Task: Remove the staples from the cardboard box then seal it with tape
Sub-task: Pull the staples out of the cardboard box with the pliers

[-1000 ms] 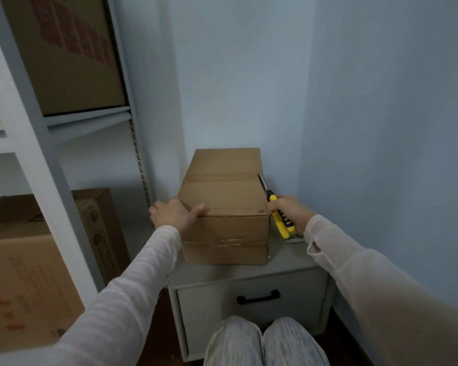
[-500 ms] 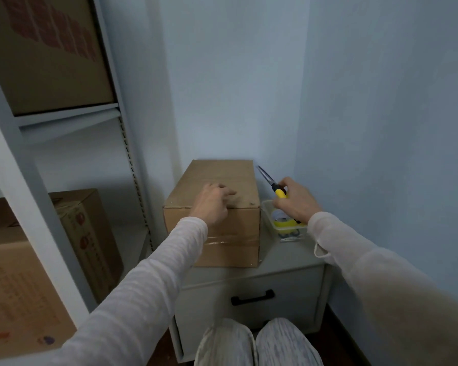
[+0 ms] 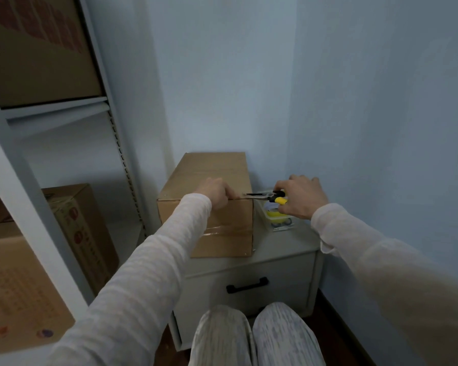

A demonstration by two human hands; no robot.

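the cardboard box (image 3: 212, 196) sits on the left half of the small drawer cabinet (image 3: 283, 249), its near face close to the cabinet's front edge. a clear tray (image 3: 276, 220) stands just beside it toward the right edge. the left hand (image 3: 217, 192) presses on the box's near top edge, fingers curled over the cardboard. the right hand (image 3: 300, 195) is clenched on the yellow-handled pliers (image 3: 265, 196), whose tips reach the box's near right top corner.

likely risks: the staple is too small to see, so the tips may bite cardboard and tear the flap. a hard pull could drag the box toward the tray or off the front edge if the left hand eases. a slip would send the tips toward the nearby left fingers.

half a second ago the pliers pointed up and away above the tray. now they lie level at the corner, and the left hand has shifted nearer that corner.
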